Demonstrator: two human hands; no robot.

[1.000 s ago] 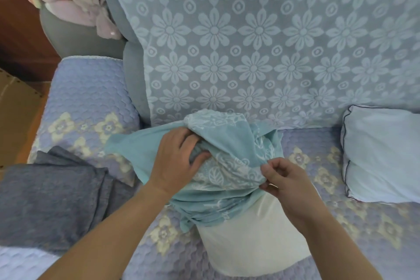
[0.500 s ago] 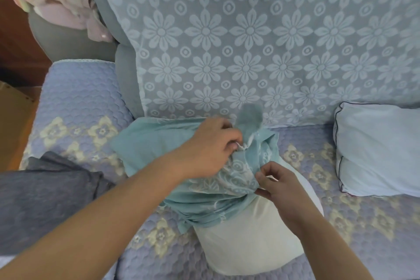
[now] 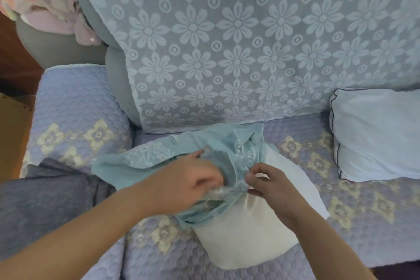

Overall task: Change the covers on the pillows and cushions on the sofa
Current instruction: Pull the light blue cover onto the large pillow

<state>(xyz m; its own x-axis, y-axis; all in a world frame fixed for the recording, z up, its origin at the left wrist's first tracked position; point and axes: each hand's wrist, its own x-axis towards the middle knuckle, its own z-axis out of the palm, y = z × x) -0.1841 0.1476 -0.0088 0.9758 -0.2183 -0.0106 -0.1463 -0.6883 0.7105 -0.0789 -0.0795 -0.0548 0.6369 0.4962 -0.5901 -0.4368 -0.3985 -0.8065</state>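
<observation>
- Cover (image 3: 229, 154): teal patterned fabric, bunched over the far end of the white pillow insert (image 3: 245, 234), which lies on the sofa seat (image 3: 341, 234) right in front of me.
- My left hand (image 3: 181, 185) is closed on a fold of the cover near its opening; my right hand (image 3: 270, 183) pinches the cover's edge between thumb and fingertips, just beside the left.
- Handling, my read: cover is thin, limp, light. It'll fold and snag rather than slide, so pulling one spot just stretches it.
- Insert looks soft and squashy, no stiffness; near end is bare and free.
- Best hold: hem of the opening, one hand each side, spread wide, work it along in short pulls.
- Risk: the bunch hides the opening's edge, and I can't tell which layer I've got.
- Pale blue pillow (image 3: 375, 134) sits well apart on the right; grey cloth (image 3: 45, 200) on the left.
</observation>
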